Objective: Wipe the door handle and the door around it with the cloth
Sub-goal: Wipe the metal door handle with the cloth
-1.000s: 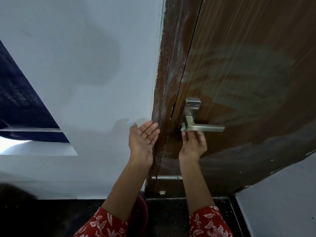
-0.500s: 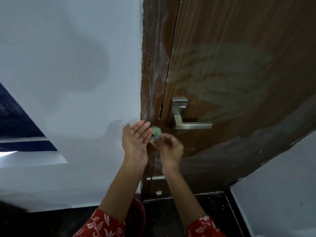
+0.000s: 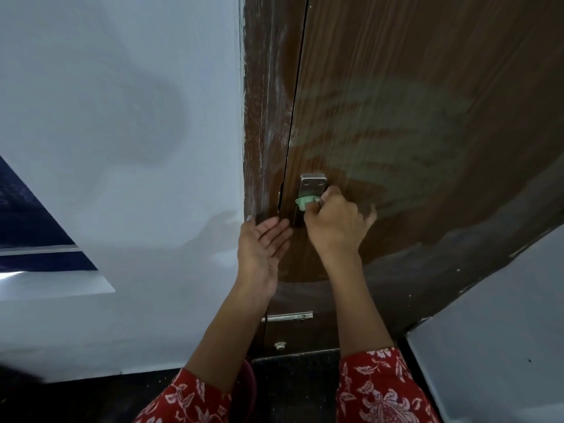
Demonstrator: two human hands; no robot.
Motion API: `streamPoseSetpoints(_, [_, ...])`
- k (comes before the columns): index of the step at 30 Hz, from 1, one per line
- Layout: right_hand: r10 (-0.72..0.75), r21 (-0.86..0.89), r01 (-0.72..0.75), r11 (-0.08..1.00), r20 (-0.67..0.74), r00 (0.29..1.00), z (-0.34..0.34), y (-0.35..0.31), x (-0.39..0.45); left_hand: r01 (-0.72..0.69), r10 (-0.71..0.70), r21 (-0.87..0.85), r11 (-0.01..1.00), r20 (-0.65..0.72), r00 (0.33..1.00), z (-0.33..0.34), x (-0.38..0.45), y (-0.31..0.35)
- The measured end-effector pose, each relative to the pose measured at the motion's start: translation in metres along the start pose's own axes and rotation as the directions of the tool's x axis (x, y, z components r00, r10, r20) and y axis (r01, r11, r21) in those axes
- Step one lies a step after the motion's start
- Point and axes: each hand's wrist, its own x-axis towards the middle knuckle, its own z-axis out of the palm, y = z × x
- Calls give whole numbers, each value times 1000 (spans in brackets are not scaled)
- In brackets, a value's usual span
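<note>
Nearest me, my left hand [image 3: 263,248] hangs flat and empty, palm up, fingers by the door's edge. Just beyond, my right hand [image 3: 335,222] is clenched on the green cloth [image 3: 306,202], pressing it against the handle [image 3: 312,186] plate; the lever is hidden under my fist. On the door [image 3: 412,132] behind, pale smears suggest wiping has started; I judge the handle is in progress and the lower panel remains.

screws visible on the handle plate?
2. Both sit near the top edge of the handle plate: left screw, right screw. The right hand and cloth cover the lower plate, so more may be hidden.
</note>
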Motion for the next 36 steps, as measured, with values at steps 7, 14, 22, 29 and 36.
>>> streamPoseSetpoints(7, [143,646,-100,756,-14,990,-9,14,-1,30,-30,6,1000,20,999,2,0,-3])
streamPoseSetpoints(14, [234,529,19,849,-406,883,6,57,-19,32,-32,-21,999,12,999,-5,6,-3])
streamPoseSetpoints(22, [-294,317,419,851,-375,879,54,35,-53,104,-104,5,995,71,992,8,1,-10])
streamPoseSetpoints(29, [39,467,263,844,-544,838,45,82,-29,61,-60,-3,998,114,992,1,5,-11])
streamPoseSetpoints(36, [-257,374,435,819,-438,862,57,42,-50,53,-53,5,999,98,994,4,4,-12])
